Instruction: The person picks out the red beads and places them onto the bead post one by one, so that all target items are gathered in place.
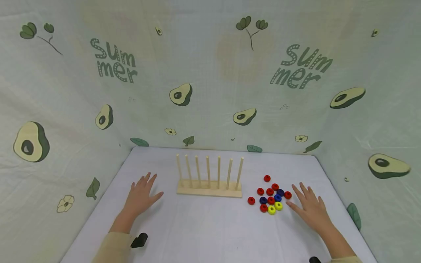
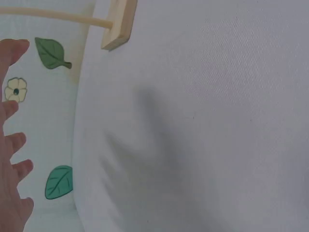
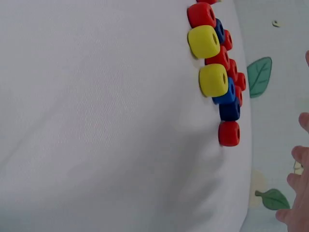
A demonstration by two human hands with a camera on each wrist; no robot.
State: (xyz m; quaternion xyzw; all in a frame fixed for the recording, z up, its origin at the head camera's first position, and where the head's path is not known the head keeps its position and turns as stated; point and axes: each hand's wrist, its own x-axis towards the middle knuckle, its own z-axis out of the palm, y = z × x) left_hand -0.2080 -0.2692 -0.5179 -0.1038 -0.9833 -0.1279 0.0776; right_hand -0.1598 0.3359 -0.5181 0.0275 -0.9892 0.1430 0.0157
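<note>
My left hand [image 1: 140, 197] hovers over the left part of the table with its fingers spread, holding nothing; its shadow falls on the cloth in the left wrist view. To its right stands a wooden rack [image 1: 209, 190] with a row of several upright pegs. My right hand [image 1: 310, 209], fingers also spread and holding nothing, is just right of a loose group of beads. Among them are red beads [image 1: 267, 178], dark blue beads [image 1: 263, 200], a brighter blue bead [image 1: 277, 197] and two yellow beads [image 1: 271, 209]. The nearest to my right thumb is a red bead [image 3: 229, 134].
A white cloth covers the table [image 1: 210, 233]. Behind and on both sides hangs a pale curtain [image 1: 210, 65] printed with avocados, leaves and lettering. Black wrist straps or mounts [image 1: 139, 240] show at the sleeves.
</note>
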